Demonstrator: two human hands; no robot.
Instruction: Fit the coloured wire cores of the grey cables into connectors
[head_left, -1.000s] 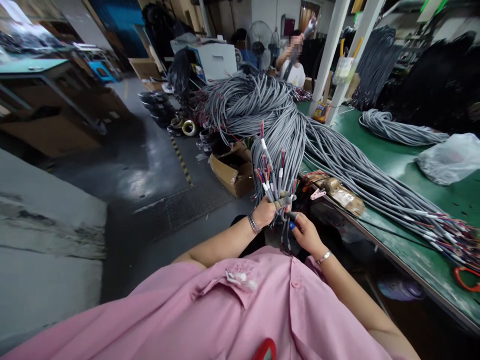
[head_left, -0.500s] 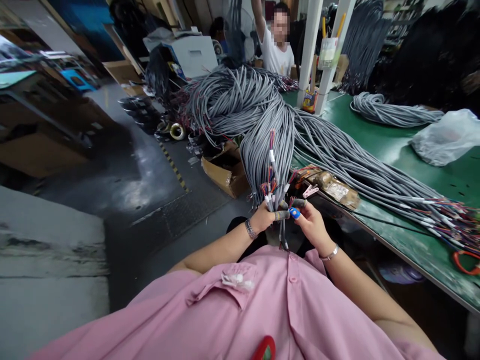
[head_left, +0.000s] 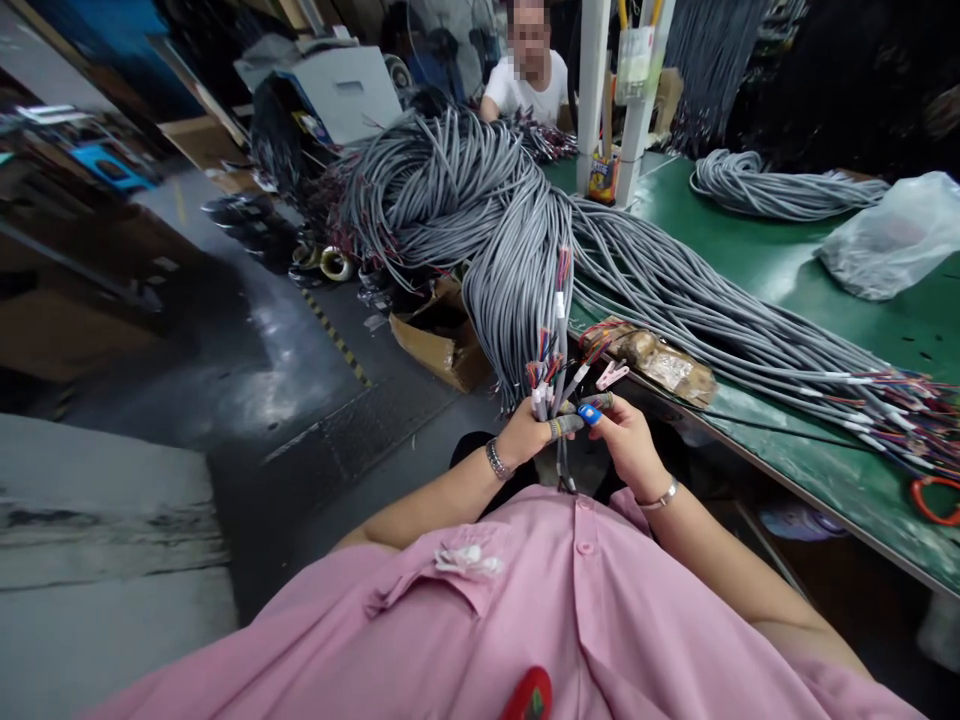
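Observation:
My left hand (head_left: 531,432) is closed round several grey cables (head_left: 555,392) whose stripped ends show coloured wires and white bands. Grey-and-yellow coverings wrap some of its fingers. Close against it, my right hand (head_left: 622,432) pinches at one cable's end, a blue covering (head_left: 589,413) on its thumb; the fingertips partly hide what is between them. Just beyond the hands, a pink clothes peg (head_left: 612,375) sits at the bench edge. A large bundle of grey cables (head_left: 517,290) hangs over the edge in front of me.
More cables (head_left: 720,310) run along the green bench (head_left: 787,270) to the right, near orange-handled scissors (head_left: 934,500). A plastic bag (head_left: 892,240) lies farther back. An open cardboard box (head_left: 442,345) stands on the floor. A co-worker in white (head_left: 529,85) is behind the cable heap.
The view has shifted slightly, so the bench appears a little higher. The co-worker's raised arm has come down. My right fingers have shifted slightly at the cable end; my left hand keeps its hold.

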